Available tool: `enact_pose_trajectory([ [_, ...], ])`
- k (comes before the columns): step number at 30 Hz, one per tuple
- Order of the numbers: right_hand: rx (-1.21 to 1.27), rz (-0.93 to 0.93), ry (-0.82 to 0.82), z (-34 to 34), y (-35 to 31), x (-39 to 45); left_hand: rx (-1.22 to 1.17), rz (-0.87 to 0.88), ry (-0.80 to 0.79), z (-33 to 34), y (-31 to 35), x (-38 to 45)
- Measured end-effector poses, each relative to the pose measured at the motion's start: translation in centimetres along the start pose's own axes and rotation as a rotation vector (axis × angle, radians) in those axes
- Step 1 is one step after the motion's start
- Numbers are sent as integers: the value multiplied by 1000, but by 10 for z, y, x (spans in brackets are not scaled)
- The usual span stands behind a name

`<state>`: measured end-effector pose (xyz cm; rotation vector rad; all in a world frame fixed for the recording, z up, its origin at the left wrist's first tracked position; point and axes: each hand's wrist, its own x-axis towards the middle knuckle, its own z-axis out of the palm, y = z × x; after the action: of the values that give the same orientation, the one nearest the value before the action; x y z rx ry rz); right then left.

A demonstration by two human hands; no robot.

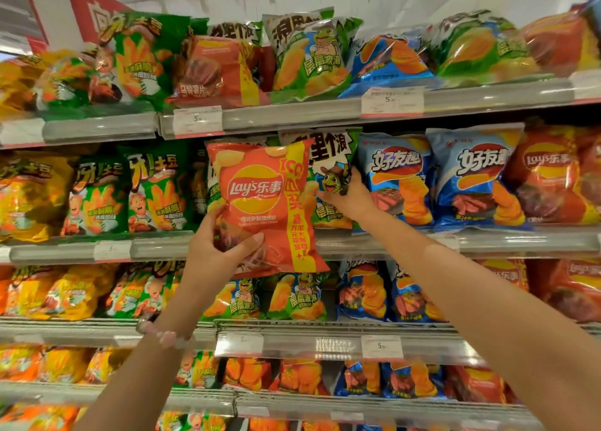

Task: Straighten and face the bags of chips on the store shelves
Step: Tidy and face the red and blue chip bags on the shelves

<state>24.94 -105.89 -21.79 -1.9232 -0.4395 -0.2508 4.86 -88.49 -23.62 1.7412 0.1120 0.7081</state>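
My left hand (216, 243) grips the lower left corner of an orange Lay's bag (263, 202), held upright in the air in front of the second shelf, its front facing me. My right hand (349, 196) reaches past that bag and holds a green bag with a frog picture (328, 170) that stands on the second shelf (487, 240). The orange bag hides the green bag's left part. Two blue bags (398, 176) stand upright just right of my right hand.
Several shelves run across the view, packed with chip bags. Green and yellow bags (97, 196) fill the left, blue and red ones (549, 176) the right. On the top shelf (292, 115) bags lean back and overlap. Price tags (197, 121) sit on the rails.
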Motion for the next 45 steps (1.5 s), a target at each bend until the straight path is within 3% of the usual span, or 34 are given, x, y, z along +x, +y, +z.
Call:
enact_pose_trajectory([
  [3, 37, -22, 18, -10, -9, -12, -18, -9, -38, 16, -4, -4],
  [7, 296, -115, 153, -35, -29, -45, -74, -20, -91, 39, -6, -3],
  [10, 420, -57, -36, -59, -37, -72, -107, -10, -173, 67, -4, 0],
  [13, 323, -10, -113, -83, -34, -93, -139, 22, -272, 102, 1, -3],
  [19, 99, 106, 72, -143, -5, -117, -168, 73, -402, 171, 12, -14],
  [26, 83, 84, 249, -223, 25, -137, -114, 181, -458, 255, 39, -33],
  [31, 123, 59, 250, -288, 53, -141, -72, 89, -562, 319, 63, -46],
  [38, 64, 15, 251, -377, 99, -130, -184, 9, -552, 421, 79, -51],
  [45, -114, -110, 274, -432, 145, -113, -259, 56, -527, 502, 99, -51],
])
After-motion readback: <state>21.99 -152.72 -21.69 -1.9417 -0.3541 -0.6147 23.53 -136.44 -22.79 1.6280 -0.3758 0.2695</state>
